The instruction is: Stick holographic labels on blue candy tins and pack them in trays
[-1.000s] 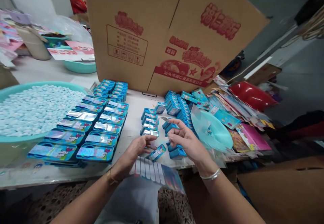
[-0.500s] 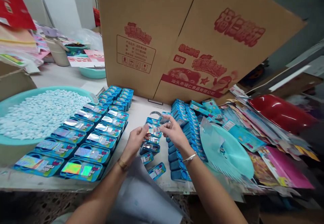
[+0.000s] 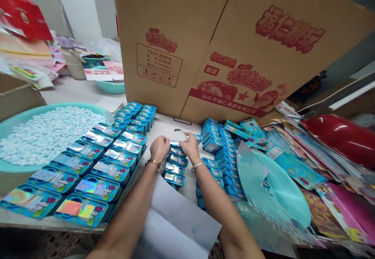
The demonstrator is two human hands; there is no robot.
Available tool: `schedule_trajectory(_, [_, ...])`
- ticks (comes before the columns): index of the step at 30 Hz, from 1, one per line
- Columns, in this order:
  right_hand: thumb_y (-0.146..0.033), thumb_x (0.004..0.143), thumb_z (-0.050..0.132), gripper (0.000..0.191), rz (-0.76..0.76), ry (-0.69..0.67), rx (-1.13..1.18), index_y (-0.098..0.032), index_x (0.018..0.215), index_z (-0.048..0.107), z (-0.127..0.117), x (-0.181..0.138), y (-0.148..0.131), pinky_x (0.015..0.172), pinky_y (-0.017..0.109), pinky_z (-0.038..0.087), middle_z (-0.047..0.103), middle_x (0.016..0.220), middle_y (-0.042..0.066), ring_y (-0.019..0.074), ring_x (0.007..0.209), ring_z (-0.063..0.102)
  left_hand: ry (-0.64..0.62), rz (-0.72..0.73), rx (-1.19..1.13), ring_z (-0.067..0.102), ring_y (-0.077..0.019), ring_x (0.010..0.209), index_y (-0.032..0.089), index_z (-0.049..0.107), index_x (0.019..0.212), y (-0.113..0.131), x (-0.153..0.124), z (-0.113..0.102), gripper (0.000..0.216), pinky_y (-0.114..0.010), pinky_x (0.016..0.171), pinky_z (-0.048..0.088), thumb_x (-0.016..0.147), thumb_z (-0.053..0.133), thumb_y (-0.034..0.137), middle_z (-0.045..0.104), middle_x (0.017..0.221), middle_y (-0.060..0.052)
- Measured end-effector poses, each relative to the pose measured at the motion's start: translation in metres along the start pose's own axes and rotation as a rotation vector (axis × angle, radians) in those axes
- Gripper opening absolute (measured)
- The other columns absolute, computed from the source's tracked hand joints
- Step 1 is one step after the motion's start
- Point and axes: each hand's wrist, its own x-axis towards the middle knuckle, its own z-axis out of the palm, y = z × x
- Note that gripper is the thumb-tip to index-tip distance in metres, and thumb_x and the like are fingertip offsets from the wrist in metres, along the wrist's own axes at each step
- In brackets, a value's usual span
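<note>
My left hand is closed, its fingertips pressed at the left end of a small blue box at the back of the middle row. What it may pinch is hidden. At the right end of that same box is my right hand, also closed. A thin, pale curled strip sticks out from its fingers. Nearer me, several blue boxes with shiny tops line up between my forearms. A large white sheet lies below them, partly over the table edge.
Two columns of blue boxes stand left, beside a teal basin of pale blue candies. More blue boxes are stacked right, near a teal lid-like dish. A big cardboard carton rises behind; a red glossy object lies far right.
Both hands have moved farther back along the middle row, and the boxes nearer me show more. The white sheet has shifted and shows wider. The camera view has moved slightly.
</note>
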Motion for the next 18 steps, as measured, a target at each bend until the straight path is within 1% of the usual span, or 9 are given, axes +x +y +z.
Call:
schedule_trajectory(3, [-0.020,0.070,0.067,0.051,0.007,-0.012,-0.041,-0.021,0.119,0.053,0.002,0.004,0.006,0.063,0.025,0.040,0.063,0.069,-0.005,0.0172,0.069,0.060,-0.024,-0.003,0.033,0.068,-0.0319,0.094,0.020,0.071,0.083,-0.004,0.002,0.004,0.029,-0.034,0.072,0.041,0.091,0.047,0.034,0.076,0.096,-0.016])
schedule_trajectory(8, [-0.022,0.072,0.065,0.050,0.003,-0.016,-0.083,-0.020,0.121,0.053,0.003,0.005,0.005,0.064,0.026,0.041,0.065,0.070,-0.004,0.0181,0.071,0.062,-0.048,-0.010,0.037,0.068,-0.0289,0.096,0.022,0.072,0.086,-0.007,0.007,0.006,0.030,-0.032,0.072,0.041,0.092,0.046,0.037,0.077,0.099,-0.013])
schedule_trajectory(18, [-0.015,0.074,0.059,0.050,-0.045,-0.002,-0.177,-0.018,0.124,0.052,0.006,0.001,0.002,0.068,0.027,0.041,0.063,0.069,-0.003,0.0199,0.073,0.062,-0.078,-0.027,-0.054,0.068,-0.0280,0.095,0.021,0.073,0.083,-0.017,0.013,0.014,0.028,-0.030,0.071,0.041,0.089,0.051,0.037,0.077,0.099,-0.014])
